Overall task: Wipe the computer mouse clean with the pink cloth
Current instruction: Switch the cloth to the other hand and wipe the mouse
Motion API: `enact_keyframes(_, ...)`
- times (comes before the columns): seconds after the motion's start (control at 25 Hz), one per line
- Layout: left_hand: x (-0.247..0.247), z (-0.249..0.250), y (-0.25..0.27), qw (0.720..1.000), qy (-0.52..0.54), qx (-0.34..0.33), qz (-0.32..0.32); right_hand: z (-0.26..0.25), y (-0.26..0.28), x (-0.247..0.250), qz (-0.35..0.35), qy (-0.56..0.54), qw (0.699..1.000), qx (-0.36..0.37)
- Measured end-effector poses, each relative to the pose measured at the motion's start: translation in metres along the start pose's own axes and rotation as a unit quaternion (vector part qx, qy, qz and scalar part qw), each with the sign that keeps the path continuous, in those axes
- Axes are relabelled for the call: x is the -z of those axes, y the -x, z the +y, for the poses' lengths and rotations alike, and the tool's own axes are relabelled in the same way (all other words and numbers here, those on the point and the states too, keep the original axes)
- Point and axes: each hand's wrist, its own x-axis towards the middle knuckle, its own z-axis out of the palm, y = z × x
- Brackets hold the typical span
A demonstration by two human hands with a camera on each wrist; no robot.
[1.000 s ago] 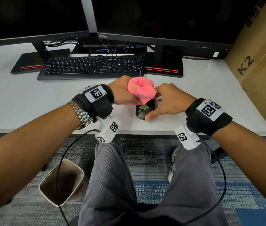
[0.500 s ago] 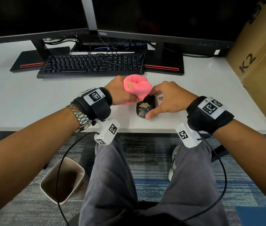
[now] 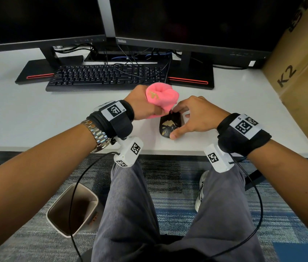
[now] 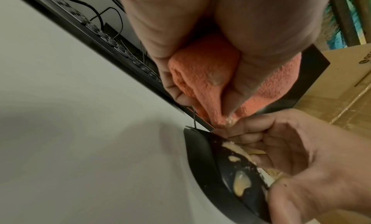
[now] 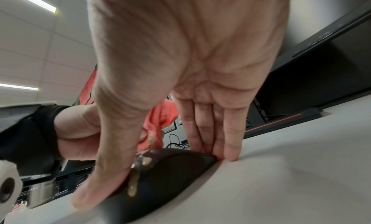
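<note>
A black computer mouse (image 3: 169, 127) smeared with yellowish paste lies on the white desk (image 3: 55, 120) near its front edge. My right hand (image 3: 179, 124) grips the mouse, thumb on its near left side and fingers on the far right side. Above the mouse's far end, my left hand (image 3: 150, 108) holds the bunched pink cloth (image 3: 161, 98). In the left wrist view the stained cloth (image 4: 200, 75) tapers to a tip just over the front of the mouse (image 4: 216, 172); whether it touches is unclear. The right wrist view shows paste dripping down the mouse (image 5: 170, 176) beside my thumb (image 5: 104, 172).
A black keyboard (image 3: 107, 78) and two monitor stands (image 3: 189, 80) sit behind the hands, with cables between them. A cardboard box (image 3: 300, 72) stands at the right. Under the desk is a waste bin (image 3: 70, 220) beside my legs.
My left hand has drawn the cloth off the mouse's back toward its far end, uncovering more of the smeared top. The right hand keeps its hold on the mouse.
</note>
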Motion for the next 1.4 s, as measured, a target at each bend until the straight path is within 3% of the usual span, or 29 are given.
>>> enact_keyframes(0.28,-0.007,-0.002,0.005,0.998,-0.067,-0.013,-0.009,0.001,-0.002,0.000,-0.010,0.004,1.000,0.002)
enact_keyframes(0.76,-0.008,0.002,0.016,0.997,-0.074,-0.023,-0.023,-0.002,0.001,0.000,0.003,-0.002,1.000,-0.003)
enact_keyframes(1.0,-0.007,-0.004,0.011,0.998,-0.057,-0.016,0.019,0.000,-0.001,-0.001,-0.008,0.003,1.000,-0.002)
enact_keyframes(1.2,-0.009,-0.009,0.014,0.996,-0.080,-0.033,0.007,-0.002,0.003,0.001,-0.005,-0.007,1.000,0.005)
enact_keyframes(1.4,-0.003,-0.012,0.016,0.998,-0.039,-0.037,-0.038,-0.002,0.002,0.000,-0.006,-0.006,1.000,0.000)
